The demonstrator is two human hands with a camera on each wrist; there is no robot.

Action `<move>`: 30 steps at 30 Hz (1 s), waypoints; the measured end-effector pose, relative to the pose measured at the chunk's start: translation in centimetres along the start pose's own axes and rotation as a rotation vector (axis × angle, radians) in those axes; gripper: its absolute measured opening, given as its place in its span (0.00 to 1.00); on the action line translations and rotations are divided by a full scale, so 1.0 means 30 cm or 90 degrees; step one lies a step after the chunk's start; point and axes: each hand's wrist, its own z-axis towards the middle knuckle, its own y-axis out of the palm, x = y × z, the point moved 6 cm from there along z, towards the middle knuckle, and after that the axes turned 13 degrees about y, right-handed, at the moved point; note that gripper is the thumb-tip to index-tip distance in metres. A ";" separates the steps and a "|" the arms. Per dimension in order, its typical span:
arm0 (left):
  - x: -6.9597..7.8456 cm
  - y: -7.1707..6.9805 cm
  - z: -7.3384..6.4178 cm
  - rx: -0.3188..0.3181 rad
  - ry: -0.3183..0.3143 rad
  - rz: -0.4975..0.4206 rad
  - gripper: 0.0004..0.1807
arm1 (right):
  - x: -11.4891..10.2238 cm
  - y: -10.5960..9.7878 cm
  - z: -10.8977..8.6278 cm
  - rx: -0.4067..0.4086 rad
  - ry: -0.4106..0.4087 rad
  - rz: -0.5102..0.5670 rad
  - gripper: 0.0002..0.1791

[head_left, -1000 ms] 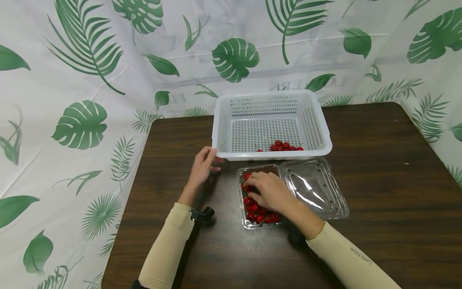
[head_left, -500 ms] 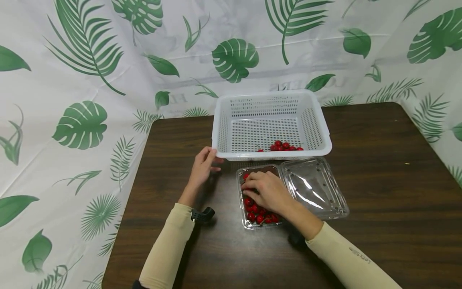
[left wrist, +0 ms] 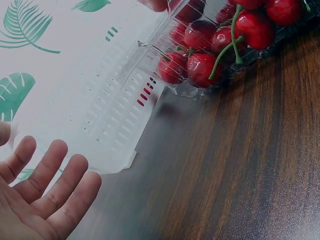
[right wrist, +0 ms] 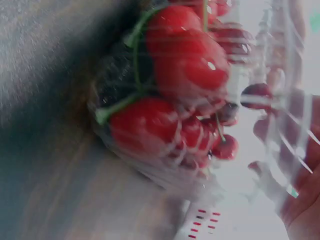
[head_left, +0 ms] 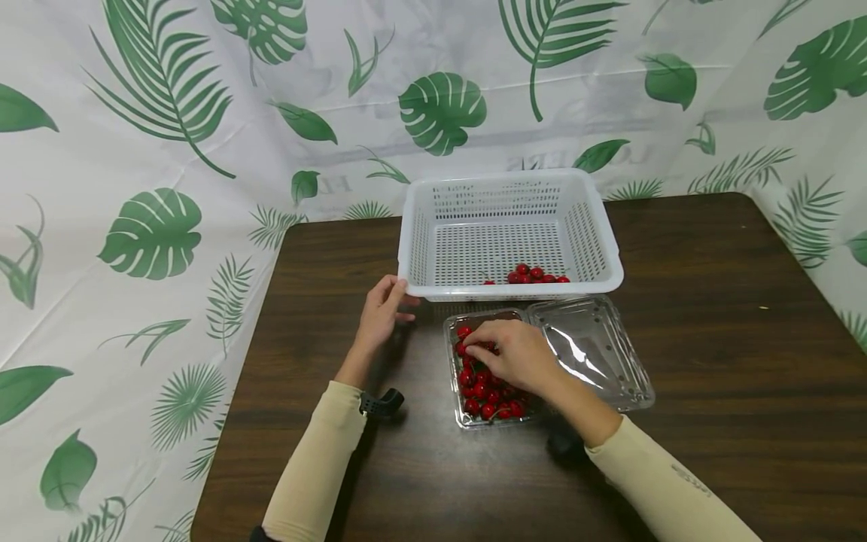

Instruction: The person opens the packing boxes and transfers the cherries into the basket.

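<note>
A clear plastic clamshell box (head_left: 457,415) lies on the table, its base filled with red cherries (head_left: 488,410) on green stems. Over it my right hand (head_left: 518,355) pinches a dark cherry (right wrist: 256,96) between thumb and fingertips; that view is blurred. Behind the box stands a white perforated basket (head_left: 508,290) with several cherries (head_left: 536,274) near its front wall, partly hidden by the rim. At the basket's front left corner is my left hand (head_left: 379,312), its thumb touching the rim. In the left wrist view the left fingers (left wrist: 70,175) are spread and fairly straight.
The clamshell's transparent lid (head_left: 596,354) is folded out to the right of its base. Everything stands on a dark wood-grain table (head_left: 711,324). A white cloth with green leaves (head_left: 440,113) hangs behind the table.
My right hand was lower among the cherries and has shifted slightly to the right, uncovering more of them. The left hand, basket and box stay where they were.
</note>
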 end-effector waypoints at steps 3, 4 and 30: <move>-0.003 0.000 0.001 0.000 -0.003 0.008 0.15 | 0.005 -0.030 0.001 -0.011 0.025 0.016 0.05; -0.004 0.001 0.002 0.000 -0.002 0.009 0.15 | 0.007 -0.040 0.001 -0.014 0.034 0.023 0.05; -0.003 -0.004 0.003 -0.002 0.001 0.013 0.15 | 0.150 -0.345 0.092 0.290 0.128 0.041 0.06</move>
